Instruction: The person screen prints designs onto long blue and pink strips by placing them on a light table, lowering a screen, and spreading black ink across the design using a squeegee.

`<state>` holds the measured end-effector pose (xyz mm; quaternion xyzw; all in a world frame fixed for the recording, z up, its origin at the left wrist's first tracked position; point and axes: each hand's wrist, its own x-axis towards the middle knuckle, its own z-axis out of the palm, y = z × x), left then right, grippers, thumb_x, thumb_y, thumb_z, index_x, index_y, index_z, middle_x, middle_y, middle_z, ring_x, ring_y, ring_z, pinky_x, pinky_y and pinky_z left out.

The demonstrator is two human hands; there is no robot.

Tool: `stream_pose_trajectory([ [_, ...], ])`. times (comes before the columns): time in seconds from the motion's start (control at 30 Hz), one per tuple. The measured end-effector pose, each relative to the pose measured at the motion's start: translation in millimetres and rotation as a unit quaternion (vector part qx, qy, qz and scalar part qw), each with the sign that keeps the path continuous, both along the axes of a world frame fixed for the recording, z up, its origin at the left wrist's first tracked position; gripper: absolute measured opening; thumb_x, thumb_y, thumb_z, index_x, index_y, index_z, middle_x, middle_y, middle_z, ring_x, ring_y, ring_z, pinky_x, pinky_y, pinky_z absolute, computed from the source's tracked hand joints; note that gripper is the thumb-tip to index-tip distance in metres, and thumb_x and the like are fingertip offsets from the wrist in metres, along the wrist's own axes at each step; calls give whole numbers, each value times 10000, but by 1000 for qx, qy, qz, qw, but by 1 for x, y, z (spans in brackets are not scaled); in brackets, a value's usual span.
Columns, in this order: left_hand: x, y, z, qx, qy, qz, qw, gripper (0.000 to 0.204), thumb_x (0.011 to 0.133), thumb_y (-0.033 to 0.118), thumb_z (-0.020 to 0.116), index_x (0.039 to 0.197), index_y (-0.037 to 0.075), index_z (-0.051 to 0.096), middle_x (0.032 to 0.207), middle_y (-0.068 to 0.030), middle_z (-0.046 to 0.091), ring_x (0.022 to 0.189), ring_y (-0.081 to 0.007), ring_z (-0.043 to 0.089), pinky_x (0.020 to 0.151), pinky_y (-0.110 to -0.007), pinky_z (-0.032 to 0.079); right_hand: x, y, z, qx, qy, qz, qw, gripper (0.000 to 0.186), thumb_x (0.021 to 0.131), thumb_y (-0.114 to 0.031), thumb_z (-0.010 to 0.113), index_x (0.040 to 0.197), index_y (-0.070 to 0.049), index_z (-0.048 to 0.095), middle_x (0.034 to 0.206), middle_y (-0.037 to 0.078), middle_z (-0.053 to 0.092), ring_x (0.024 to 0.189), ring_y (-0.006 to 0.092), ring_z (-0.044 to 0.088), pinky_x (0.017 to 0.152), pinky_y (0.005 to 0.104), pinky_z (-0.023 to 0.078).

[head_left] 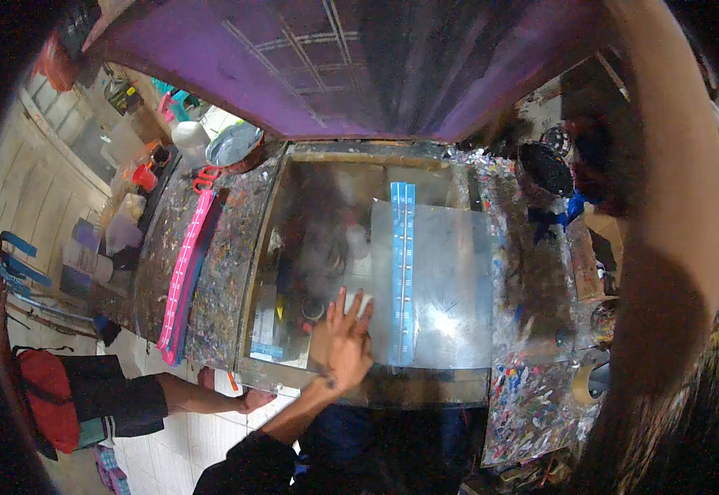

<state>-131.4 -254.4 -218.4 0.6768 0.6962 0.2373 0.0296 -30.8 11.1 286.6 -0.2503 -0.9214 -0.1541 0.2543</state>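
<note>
My left hand (343, 338) rests on the glass-topped work surface (293, 206), fingers spread and holding nothing, just left of a clear plastic sheet (450, 280). On that sheet lies a long blue strip with printed markings (402, 247), upright in the picture and reaching past the sheet's top edge. My right forearm (673, 206) rises along the right side to the top edge of the picture; its hand is out of view. Above the glass, a hinged-looking purple framed panel (376, 99) is raised.
Pink and blue strips (182, 276) lie on the paint-spattered left board. A grey bowl (231, 142) and red cup (145, 176) stand upper left. A black bowl (545, 173) and tape roll (590, 375) are at right. Another person (116, 396) is at the lower left.
</note>
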Motion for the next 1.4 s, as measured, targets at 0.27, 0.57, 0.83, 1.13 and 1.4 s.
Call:
stream_pose_trajectory([
  [0.27,71,32,138,155,-327,-91,928,431,944,102,638,1374,74,644,1554,-294,437,1492,-481,334,1206,-535,313,0,-60,-35,-184,26,-85,979,492,1071,-408,437,1013,-24,740,834,239,707,848,344,738,787,442,593],
  [0.57,-45,-107,194,-38,211,7,977,477,692,148,800,1134,71,640,958,-84,643,963,-293,636,943,-475,426,79,-230,-280,-119,54,3,991,342,892,-428,744,836,-112,625,776,76,609,787,274,643,964,554,383],
  [0.83,-31,-144,74,-71,92,-20,993,363,753,250,826,1035,71,683,932,-86,628,932,-294,607,831,-424,421,96,-220,-384,-426,-176,79,884,212,911,-272,711,1027,-124,614,798,155,700,779,395,711,698,547,520],
  [1.13,-33,-137,86,-101,60,-32,993,384,766,266,823,1073,63,713,921,-73,634,944,-265,613,891,-421,431,-27,-11,-416,-169,-96,-23,981,203,928,-219,658,1092,-103,626,871,152,735,897,341,729,1018,661,351],
  [1.4,-31,-140,46,-66,42,-11,997,343,813,326,800,1073,122,710,954,-41,624,981,-245,601,928,-431,426,-10,67,-434,-238,-89,91,963,261,880,-218,702,1085,-83,612,924,207,710,893,420,694,790,546,529],
])
